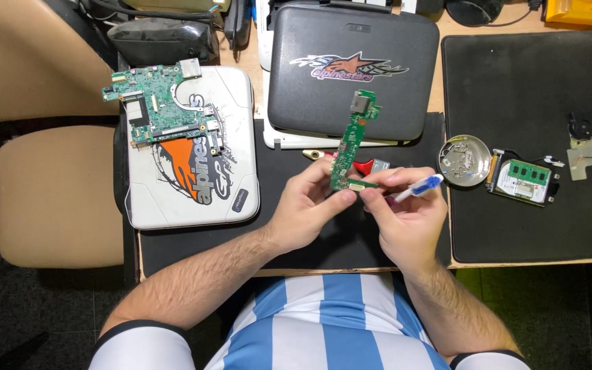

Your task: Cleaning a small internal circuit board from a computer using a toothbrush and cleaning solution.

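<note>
Both hands (361, 205) pinch narrow green board (353, 140) at bottom; long axis upright.

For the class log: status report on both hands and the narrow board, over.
Left hand grips narrow green circuit board upright. Right hand pinches board's lower edge, holding blue-white tool. Nothing in the way.

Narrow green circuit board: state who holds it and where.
Left hand pinches the narrow green circuit board at its lower end; right hand touches there, holding a blue-and-white tool.

motherboard (161, 103) on laptop lid (234, 171), left | second laptop (354, 68) behind mat (275, 199) | screw dish (465, 161) right
</note>
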